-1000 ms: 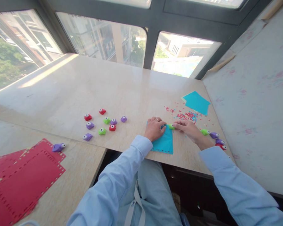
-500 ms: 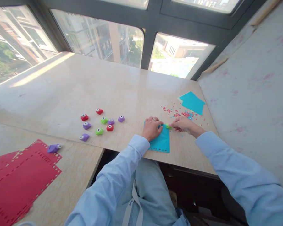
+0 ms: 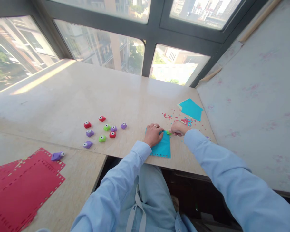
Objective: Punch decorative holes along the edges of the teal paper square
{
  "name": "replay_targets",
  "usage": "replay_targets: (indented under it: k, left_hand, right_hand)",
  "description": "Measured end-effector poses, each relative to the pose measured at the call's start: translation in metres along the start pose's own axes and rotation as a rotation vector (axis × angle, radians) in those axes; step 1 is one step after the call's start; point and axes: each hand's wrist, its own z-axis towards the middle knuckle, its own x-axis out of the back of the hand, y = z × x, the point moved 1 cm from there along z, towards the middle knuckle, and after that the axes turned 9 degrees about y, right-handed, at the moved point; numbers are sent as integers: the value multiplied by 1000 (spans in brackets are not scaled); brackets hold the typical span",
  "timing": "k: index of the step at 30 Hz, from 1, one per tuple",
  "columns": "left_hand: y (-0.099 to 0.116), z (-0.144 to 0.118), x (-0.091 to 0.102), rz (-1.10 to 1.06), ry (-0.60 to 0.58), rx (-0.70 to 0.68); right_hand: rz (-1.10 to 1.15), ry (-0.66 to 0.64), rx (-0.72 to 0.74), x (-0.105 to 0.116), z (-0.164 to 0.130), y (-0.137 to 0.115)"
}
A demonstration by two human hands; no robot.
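A sheet of blue paper lies near the table's front edge, with a row of small punched holes along its near side. My left hand, a ring on one finger, rests over the sheet's left part and holds it with bent fingers. At the far right corner of the sheet, a small green craft punch sits on the paper's edge. My right hand is closed on this punch, its fingers partly hiding it.
Red and blue paper confetti is scattered beyond my right hand, near more blue paper. Several craft punches in red, green and purple stand to the left. Punched red sheets lie far left, a purple punch on them. A wall bounds the right.
The view has tilted up and shifted slightly. My right hand has turned over the green punch, its forearm raised and swung inward; a purple punch now shows beyond the right sleeve.
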Motion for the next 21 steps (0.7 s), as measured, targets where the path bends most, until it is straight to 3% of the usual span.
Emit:
replay_targets:
  k: [5,9,17,21]
  left_hand:
    - [-1,1,-2,0,4,-1]
    - [-2,2,-2,-6,11,-3]
    - [-4,1,-4,-25,25,1]
    - [-5,1,-6,-24,34,2]
  right_hand:
    - [95,-23,-54,-1,2,2]
    - [223,11,-9,-2,1,11]
    - [481,349,422,-27,-13,50]
    - [525,444,598,-41,-20,59]
